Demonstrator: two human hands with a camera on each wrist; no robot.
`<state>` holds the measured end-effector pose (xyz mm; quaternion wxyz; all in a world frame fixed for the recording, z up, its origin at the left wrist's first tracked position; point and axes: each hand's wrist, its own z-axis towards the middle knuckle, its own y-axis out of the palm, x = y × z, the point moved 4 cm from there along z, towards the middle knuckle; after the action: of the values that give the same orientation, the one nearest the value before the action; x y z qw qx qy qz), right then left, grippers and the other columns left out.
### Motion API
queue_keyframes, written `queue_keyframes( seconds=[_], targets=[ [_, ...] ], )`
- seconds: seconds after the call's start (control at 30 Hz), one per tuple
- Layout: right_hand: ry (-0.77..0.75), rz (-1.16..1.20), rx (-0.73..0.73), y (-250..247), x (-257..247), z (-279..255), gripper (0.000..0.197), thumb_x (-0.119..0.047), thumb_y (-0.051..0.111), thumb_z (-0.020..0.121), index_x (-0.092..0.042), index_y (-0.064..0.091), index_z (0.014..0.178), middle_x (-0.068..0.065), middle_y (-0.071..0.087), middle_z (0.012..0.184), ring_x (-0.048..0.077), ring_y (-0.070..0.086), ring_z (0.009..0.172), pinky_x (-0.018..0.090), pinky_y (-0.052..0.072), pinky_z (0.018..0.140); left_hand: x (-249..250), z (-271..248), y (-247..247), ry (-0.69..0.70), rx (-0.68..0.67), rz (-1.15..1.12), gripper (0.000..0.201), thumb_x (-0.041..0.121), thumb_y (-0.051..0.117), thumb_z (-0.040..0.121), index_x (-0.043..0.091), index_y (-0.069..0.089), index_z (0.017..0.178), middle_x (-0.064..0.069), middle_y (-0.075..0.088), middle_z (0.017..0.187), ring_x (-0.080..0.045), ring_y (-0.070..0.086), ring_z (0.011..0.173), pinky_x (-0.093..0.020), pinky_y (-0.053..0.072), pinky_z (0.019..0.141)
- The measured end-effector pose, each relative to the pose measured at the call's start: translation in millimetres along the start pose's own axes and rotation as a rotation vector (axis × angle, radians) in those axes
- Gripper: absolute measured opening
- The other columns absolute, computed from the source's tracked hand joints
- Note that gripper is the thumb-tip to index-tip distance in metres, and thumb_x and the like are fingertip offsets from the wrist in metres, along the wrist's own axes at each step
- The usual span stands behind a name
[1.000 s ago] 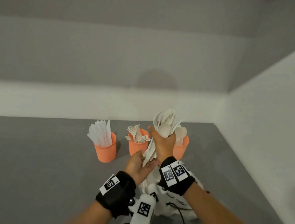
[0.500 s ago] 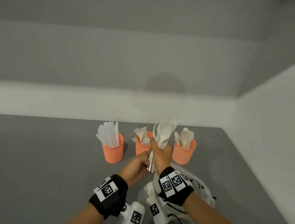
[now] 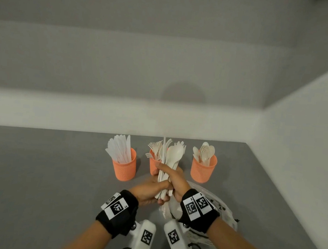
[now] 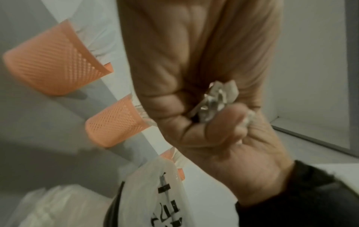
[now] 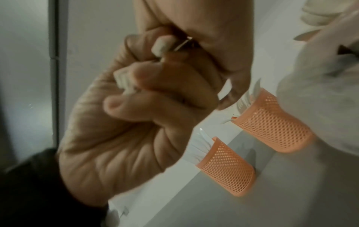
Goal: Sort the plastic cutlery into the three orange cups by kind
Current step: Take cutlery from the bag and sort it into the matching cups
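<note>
Both hands (image 3: 166, 185) wrap the cutlery bundle (image 3: 169, 164) (middle cup (image 3: 153, 165) half hidden).

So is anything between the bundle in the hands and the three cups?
Nothing visible. Both hands, left hand and right hand, grip the cutlery bundle upright just before the middle cup; the knife cup and spoon cup stand open-topped either side.
</note>
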<state>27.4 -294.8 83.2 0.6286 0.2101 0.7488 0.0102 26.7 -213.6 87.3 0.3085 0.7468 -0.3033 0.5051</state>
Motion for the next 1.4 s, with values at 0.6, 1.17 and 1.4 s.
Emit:
queue_keyframes(
  seconds=[0.6,1.17,1.4],
  targets=[
    [0.04,0.037,-0.075,-12.1,-2.1,8.9,0.008,-0.013,0.059,0.089,-0.012,0.059,0.081,-0.002,0.048,0.046,0.009,0.045,0.038,0.02,0.043,0.042,26.5,-8.4,-57.9,0.039,0.33,0.313,0.018,0.034,0.055,0.09,0.017,0.061,0.089,-0.001,0.063,0.089,-0.011,0.059,0.077,-0.023,0.048,0.072],
    [0.059,-0.214,-0.268,0.9,15.5,-1.0,0.018,-0.008,0.056,0.089,-0.018,0.063,0.102,0.003,0.064,0.063,0.011,0.056,0.047,0.023,0.048,0.048,51.8,9.7,-81.5,0.458,0.87,0.274,0.017,0.013,0.06,0.088,0.013,0.059,0.071,0.0,0.058,0.068,-0.011,0.055,0.051,-0.027,0.047,0.058],
    [0.095,-0.097,-0.233,-1.1,22.1,1.5,0.011,-0.008,0.055,0.09,-0.01,0.059,0.101,-0.003,0.049,0.049,0.01,0.047,0.041,0.022,0.045,0.044,43.7,10.2,-81.7,0.459,0.885,-0.036,0.013,0.019,0.04,0.098,0.008,0.045,0.094,-0.003,0.054,0.071,-0.014,0.052,0.058,-0.016,0.046,0.045]
  ],
)
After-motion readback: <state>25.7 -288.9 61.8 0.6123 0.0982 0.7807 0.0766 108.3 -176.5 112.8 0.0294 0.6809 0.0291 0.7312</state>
